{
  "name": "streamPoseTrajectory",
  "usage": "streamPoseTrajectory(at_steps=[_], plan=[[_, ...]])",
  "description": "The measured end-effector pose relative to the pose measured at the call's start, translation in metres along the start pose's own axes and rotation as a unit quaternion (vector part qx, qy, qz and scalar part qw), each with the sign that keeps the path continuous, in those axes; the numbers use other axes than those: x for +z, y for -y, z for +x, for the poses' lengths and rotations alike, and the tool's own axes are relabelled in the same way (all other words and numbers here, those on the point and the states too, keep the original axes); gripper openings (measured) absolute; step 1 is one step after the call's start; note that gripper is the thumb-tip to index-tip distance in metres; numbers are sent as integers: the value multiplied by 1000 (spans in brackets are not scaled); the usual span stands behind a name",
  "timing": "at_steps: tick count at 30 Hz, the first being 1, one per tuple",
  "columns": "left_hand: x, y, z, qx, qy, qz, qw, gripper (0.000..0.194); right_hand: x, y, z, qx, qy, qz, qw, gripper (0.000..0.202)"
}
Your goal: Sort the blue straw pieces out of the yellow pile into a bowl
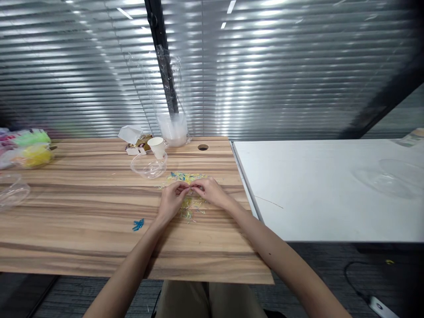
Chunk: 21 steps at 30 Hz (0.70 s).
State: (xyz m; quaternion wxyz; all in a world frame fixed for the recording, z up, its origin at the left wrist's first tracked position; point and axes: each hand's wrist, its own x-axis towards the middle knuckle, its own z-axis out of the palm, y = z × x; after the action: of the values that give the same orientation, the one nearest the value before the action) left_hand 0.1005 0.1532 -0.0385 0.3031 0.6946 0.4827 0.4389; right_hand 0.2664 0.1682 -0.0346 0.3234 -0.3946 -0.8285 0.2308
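Slatted blinds stand behind a wooden table, whose right edge meets a white table along a narrow seam. Near that edge, the left hand and right hand meet at the fingertips, thumb and fingers drawn together on each; whether anything is clamped between them cannot be told. Yellow and blue shreds lie on the wood under and around both hands, short of the seam. Blue pieces lie near the left forearm. Beyond, a clear bowl, a paper cup and a translucent tub limit room toward the blinds; broad wood separates the hands from the front edge.
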Motion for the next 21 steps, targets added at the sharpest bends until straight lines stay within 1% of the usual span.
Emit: streamPoseTrajectory(at_steps=[8,21], plan=[[0,3,0,6,-1,7,1000,12,3,-4,0,-15,-14,10,1000,20],[0,-3,0,1,18,14,1000,16,1,-6,0,-15,-5,22,1000,20]])
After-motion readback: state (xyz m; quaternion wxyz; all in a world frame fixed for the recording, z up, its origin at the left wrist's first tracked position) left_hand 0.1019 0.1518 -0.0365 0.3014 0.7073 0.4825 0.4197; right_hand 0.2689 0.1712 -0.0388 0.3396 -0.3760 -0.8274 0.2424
